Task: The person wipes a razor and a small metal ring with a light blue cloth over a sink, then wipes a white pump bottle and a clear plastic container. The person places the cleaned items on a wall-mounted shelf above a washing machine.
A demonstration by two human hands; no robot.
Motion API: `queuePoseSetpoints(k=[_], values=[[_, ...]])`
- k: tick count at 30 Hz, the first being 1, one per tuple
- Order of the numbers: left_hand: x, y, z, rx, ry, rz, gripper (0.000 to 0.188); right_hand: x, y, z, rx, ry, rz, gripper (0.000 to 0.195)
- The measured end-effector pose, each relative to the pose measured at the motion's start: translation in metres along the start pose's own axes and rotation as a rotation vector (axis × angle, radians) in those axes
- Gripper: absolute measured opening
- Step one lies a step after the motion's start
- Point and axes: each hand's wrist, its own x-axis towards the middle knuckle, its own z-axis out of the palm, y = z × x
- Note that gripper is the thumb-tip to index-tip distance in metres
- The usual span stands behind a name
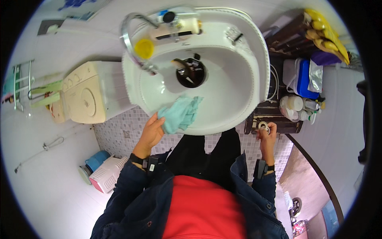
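Observation:
My left hand (153,128) grips a crumpled teal cloth (181,115), which hangs over the front rim of a white washbasin (229,86). A glossy dark round vessel (191,78) sits in the bowl, with a curved dark piece across its top; it looks like a kettle, but its exact kind is unclear. Off to the right, my right hand (267,134) pinches a small pale ring-shaped object (263,126) above the end of a dark wooden cabinet (268,112). A chrome gooseneck faucet (126,38) arches over the basin's left side.
A yellow round lid or cup (144,48) is at the back ledge. Left of the basin stands a cream washing machine (86,92). On the right are several bottles and jars (298,107), a blue container (306,79) and yellow gloves (328,38). A pink-and-white basket (108,174) is lower left.

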Motion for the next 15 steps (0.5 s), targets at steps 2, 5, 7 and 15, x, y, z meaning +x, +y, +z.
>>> queuePoseSetpoints(k=[2,5,7,15], values=[[-0.005,0.004,-0.001,-0.163,-0.096,-0.044,0.044,-0.035,-0.057,0.055,-0.042,-0.137,-0.013,0.019],[-0.011,0.006,-0.002,-0.372,-0.282,-0.105,0.047,-0.061,-0.089,0.125,-0.134,-0.548,0.037,0.03],[-0.019,0.007,-0.002,-0.459,-0.447,-0.116,0.05,-0.079,-0.108,0.178,-0.209,-0.738,0.044,0.031],[-0.035,0.002,-0.004,-0.484,-0.383,-0.002,0.048,-0.102,-0.107,0.266,-0.389,-0.774,-0.09,0.016]])
